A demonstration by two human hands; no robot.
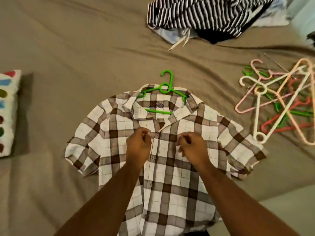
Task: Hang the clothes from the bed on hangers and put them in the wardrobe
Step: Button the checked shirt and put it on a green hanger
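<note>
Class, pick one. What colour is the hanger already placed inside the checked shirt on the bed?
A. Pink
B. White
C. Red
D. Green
D: the green hanger sits in the neck of the checked shirt, with its hook poking out above the shirt onto the bed.

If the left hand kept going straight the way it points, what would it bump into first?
The left hand, already on the shirt, would probably meet the hanger in the collar first.
</note>
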